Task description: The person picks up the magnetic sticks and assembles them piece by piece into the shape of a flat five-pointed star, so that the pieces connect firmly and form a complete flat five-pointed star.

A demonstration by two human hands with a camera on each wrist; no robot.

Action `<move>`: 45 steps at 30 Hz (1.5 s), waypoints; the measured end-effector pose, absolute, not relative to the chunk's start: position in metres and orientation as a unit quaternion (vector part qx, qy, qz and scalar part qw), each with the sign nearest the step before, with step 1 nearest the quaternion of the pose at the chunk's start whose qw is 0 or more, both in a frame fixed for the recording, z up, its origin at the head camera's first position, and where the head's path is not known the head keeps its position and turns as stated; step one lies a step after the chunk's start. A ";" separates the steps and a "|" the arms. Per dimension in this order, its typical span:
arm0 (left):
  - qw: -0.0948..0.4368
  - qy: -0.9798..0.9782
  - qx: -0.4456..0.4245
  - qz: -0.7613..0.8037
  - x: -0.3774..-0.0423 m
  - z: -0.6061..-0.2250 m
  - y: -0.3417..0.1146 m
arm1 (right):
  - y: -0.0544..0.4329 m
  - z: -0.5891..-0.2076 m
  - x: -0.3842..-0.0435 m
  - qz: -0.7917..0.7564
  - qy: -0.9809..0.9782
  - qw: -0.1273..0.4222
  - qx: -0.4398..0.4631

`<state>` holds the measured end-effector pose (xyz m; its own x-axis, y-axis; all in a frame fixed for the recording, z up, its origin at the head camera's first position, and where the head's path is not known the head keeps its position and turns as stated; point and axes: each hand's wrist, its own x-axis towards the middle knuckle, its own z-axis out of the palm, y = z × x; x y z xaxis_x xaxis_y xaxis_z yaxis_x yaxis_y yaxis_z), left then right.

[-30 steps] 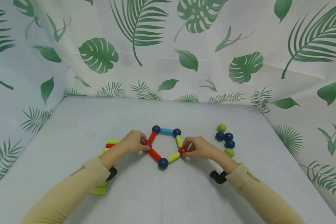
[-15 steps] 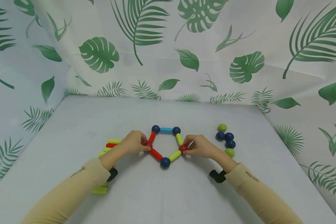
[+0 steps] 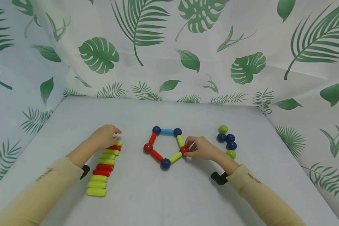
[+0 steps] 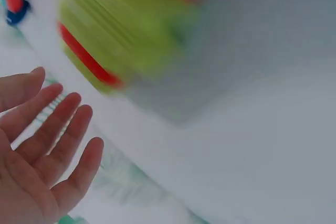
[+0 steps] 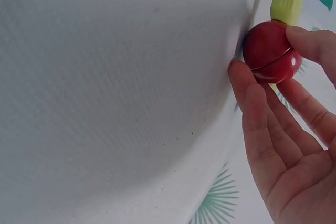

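Note:
In the head view a five-sided ring of balls and rods lies mid-table. Its corners are a left red ball (image 3: 148, 147), a right red ball (image 3: 183, 151) and three dark blue balls; a blue rod (image 3: 167, 131), red rods (image 3: 156, 155) and yellow-green rods (image 3: 175, 157) join them. My right hand (image 3: 201, 148) pinches the right red ball between thumb and fingers, as the right wrist view also shows. Over the far end of a row of red and yellow-green rods (image 3: 105, 167) hovers my left hand (image 3: 104, 137). Its fingers (image 4: 65, 145) are spread, holding nothing in the left wrist view.
On the right lie loose balls: green balls (image 3: 231, 154) at both ends and dark blue balls (image 3: 231, 145) between them. A leaf-print cloth (image 3: 169, 59) rises behind the white table (image 3: 164, 201) and along its sides.
My left hand has let go of the left red ball and moved left to the rod row, uncovering most of it. My right hand still pinches its ball; the ring has shifted slightly.

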<state>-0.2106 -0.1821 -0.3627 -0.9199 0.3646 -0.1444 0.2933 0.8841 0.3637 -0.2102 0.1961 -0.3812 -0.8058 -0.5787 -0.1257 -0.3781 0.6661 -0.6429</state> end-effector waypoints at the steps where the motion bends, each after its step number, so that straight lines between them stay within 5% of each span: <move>1: 0.109 0.967 0.167 0.160 -0.211 -0.362 -0.189 | 0.196 -0.381 -0.210 -0.310 0.898 0.161 -0.267; 9: 0.153 0.955 0.152 0.205 -0.211 -0.371 -0.211 | 0.201 -0.381 -0.210 -0.314 0.897 0.163 -0.265; 21: 0.143 0.951 0.178 0.209 -0.213 -0.376 -0.210 | 0.203 -0.380 -0.210 -0.313 0.897 0.167 -0.264; 45: 0.106 0.952 0.200 0.206 -0.254 -0.369 -0.141 | 0.204 -0.378 -0.208 -0.317 0.896 0.170 -0.262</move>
